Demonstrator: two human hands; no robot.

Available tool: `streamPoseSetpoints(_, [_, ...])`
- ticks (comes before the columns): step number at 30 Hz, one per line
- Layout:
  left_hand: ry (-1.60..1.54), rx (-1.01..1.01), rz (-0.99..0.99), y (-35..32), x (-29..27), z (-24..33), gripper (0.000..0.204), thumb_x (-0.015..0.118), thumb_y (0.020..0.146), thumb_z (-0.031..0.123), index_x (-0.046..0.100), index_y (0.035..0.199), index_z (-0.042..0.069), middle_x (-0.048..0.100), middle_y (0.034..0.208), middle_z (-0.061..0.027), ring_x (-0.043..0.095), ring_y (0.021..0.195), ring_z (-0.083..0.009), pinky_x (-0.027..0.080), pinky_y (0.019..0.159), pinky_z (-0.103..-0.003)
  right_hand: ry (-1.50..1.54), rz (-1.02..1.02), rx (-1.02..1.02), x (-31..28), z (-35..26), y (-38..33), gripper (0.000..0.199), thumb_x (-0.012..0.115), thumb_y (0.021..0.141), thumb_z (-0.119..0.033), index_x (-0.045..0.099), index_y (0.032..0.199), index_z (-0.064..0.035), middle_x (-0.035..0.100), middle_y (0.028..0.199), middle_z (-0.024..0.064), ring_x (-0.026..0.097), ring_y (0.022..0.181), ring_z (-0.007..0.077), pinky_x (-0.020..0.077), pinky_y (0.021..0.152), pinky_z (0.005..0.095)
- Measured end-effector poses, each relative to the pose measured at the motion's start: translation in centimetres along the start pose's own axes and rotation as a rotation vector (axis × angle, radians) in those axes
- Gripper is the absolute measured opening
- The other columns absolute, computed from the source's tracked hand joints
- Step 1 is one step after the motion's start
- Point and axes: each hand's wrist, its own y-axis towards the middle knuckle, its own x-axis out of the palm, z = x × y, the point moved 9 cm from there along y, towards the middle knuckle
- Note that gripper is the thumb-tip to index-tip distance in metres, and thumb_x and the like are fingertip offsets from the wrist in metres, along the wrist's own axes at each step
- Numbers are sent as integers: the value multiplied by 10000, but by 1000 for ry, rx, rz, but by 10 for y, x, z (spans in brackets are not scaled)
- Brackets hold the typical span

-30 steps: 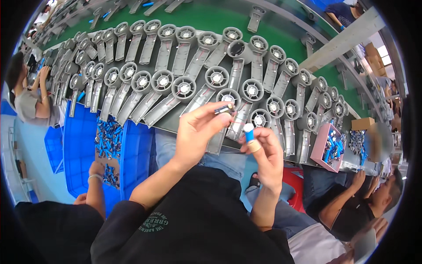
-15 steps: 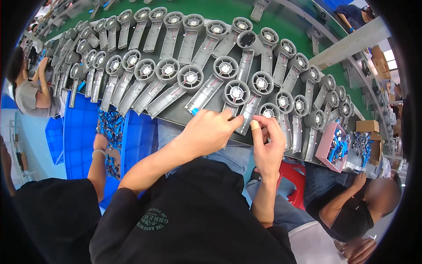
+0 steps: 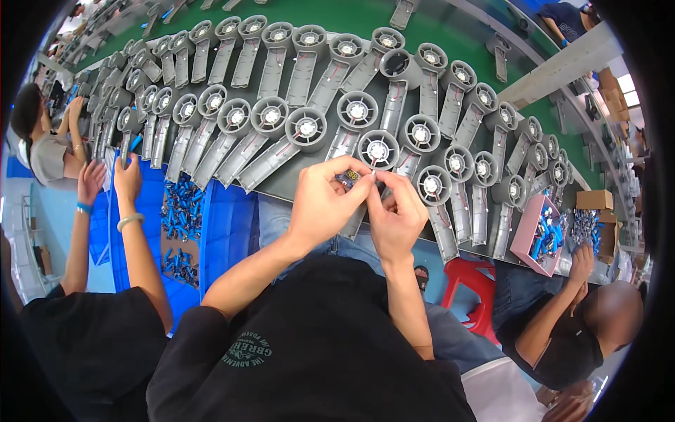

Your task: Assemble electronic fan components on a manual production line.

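Note:
My left hand (image 3: 322, 204) is closed on a small dark circuit board (image 3: 347, 178) with a little digit display, held between thumb and fingers. Close against it, my right hand (image 3: 398, 219) pinches at the board's right side; what its fingertips hold is too small to make out. Just beyond both hands lies a grey handheld fan housing (image 3: 378, 150) with a round grille, its handle partly hidden under my hands. To the right of my right hand is another open grey fan housing (image 3: 434, 186). Similar housings, some showing red wires, surround them in rows.
A pink box (image 3: 538, 235) of blue battery pieces stands at the right, beside a cardboard box (image 3: 594, 200). Blue crates (image 3: 228, 225) and loose battery pieces (image 3: 181, 211) are at the left. Co-workers' hands (image 3: 128, 181) (image 3: 581, 263) work on both sides. A red stool (image 3: 472, 299) stands below the table.
My hands have come together and moved slightly, turning the board's display into view; the blue piece by my left hand no longer shows. The left co-worker's hand has left the crate, raised toward the housings.

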Motion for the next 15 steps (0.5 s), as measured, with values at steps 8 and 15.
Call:
streamPoseSetpoints(8, [347,439,101,-9,-11,44,74,681,857,33,703,915,-6,598,660,-17,405,460,1,285,417,-217,-1,-93,-126,3,-8,5,156,733,811,28,725,964,-4,680,904,70,560,598,70,431,506,197])
streamPoseSetpoints(15, [218,75,26,-2,-12,11,86,674,883,61,696,928,-9,567,621,5,456,472,-14,329,421,-224,-83,-80,-232,6,-13,3,158,736,812,8,708,966,-17,670,902,60,559,585,79,441,502,206])
